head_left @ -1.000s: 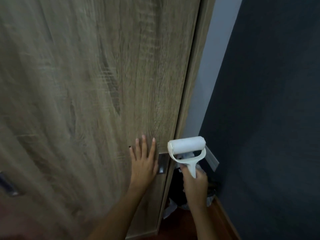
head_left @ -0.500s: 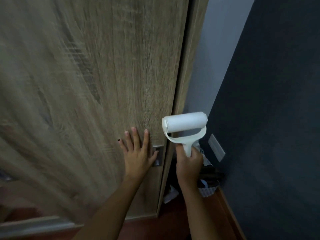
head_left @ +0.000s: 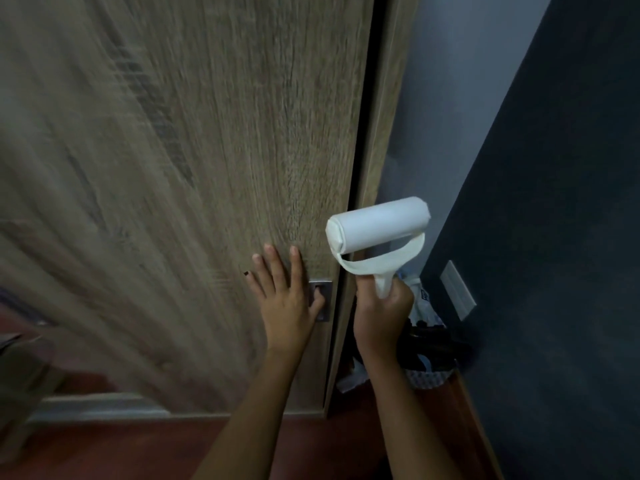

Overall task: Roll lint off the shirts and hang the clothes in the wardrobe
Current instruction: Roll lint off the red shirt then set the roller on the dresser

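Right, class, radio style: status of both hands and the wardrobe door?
Left hand flat on door, thumb in recessed pull. Right hand holds lint roller, raised. Dark gap at the door's edge; no shirts in view.

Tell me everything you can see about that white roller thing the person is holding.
The lint roller is all white: a fat cylinder of what looks like paper sheets, carried in a curved plastic fork that narrows into a short handle. The right hand grips that handle from below, so the roll stands above the fist, tilted, its right end higher. It is held in the air beside the edge of the wooden wardrobe door, apparently not touching it. The roll looks clean.
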The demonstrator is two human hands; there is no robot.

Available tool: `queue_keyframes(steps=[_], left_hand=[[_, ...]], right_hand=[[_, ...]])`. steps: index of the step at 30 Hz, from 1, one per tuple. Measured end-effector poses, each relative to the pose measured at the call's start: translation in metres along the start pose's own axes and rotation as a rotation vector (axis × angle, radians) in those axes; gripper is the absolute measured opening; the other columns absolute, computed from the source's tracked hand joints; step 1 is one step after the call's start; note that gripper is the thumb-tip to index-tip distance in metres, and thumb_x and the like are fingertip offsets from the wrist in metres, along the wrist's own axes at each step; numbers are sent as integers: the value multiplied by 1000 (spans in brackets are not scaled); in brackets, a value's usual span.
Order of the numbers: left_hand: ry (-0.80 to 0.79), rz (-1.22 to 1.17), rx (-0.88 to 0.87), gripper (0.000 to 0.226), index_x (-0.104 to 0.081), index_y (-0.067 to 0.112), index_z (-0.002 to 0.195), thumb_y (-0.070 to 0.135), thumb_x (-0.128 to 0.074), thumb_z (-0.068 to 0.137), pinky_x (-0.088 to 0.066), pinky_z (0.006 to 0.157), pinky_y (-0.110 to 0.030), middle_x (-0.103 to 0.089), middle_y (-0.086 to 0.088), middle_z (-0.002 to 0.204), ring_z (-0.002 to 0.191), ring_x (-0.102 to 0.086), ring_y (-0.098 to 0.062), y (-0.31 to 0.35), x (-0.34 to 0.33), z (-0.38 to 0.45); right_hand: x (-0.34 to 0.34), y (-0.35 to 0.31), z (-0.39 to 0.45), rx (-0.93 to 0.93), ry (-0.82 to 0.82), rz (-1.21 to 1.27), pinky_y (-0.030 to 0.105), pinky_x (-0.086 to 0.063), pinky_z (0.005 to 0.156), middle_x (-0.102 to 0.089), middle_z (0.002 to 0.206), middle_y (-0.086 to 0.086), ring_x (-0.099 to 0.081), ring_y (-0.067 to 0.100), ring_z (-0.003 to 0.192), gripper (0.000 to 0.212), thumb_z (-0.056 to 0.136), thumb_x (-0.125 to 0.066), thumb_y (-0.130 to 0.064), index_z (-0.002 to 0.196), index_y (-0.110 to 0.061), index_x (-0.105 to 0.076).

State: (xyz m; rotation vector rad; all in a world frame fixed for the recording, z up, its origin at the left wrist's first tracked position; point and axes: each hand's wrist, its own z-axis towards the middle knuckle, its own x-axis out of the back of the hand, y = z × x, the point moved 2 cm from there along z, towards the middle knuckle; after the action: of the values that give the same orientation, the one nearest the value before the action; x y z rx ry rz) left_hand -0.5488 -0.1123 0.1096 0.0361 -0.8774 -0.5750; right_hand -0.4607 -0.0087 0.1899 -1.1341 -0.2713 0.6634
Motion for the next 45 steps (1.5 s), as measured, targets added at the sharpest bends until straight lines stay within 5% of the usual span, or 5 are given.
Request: queue_keyframes(steps=[11,31,35,40,45], left_hand=[[-34,-12,83,102,4,17,150,38,-65,77,-21,110,-65,-11,-32,152,140,-6,-48,-18,13,-1],[-69,43,238,103,13,20,150,36,-64,83,-21,110,-65,-2,-24,156,142,-4,-46,-138,61,-2],[-85,33,327,88,3,27,151,42,-57,89,-9,108,-70,5,-17,159,144,5,-44,-168,75,-3],[140,-209,443,85,-6,14,152,37,-53,86,-2,112,-66,7,-21,158,145,10,-39,-190,111,20],[251,-131,205,88,-9,11,149,49,-59,87,-5,115,-58,-4,-29,155,145,1,-42,-192,139,86]], right_hand=[[-11,-14,8,55,-10,48,9,-32,49,-52,46,-19,-47,-5,45,34,78,-62,-12,55,-30,-45],[-114,-30,-50,-61,-113,1,21,-39,47,-50,50,-10,-48,-1,46,30,81,-65,-14,57,-25,-51],[-134,-35,-60,-140,-250,51,19,-45,53,-59,68,-8,-55,1,58,5,89,-64,-15,86,-19,-62],[-153,-36,-72,-165,-349,76,27,-44,54,-62,75,-6,-55,7,61,11,92,-60,-23,102,-28,-63],[-172,-40,-76,-151,-371,57,26,-54,68,-67,85,-20,-63,2,76,15,93,-60,-21,98,-36,-60]])
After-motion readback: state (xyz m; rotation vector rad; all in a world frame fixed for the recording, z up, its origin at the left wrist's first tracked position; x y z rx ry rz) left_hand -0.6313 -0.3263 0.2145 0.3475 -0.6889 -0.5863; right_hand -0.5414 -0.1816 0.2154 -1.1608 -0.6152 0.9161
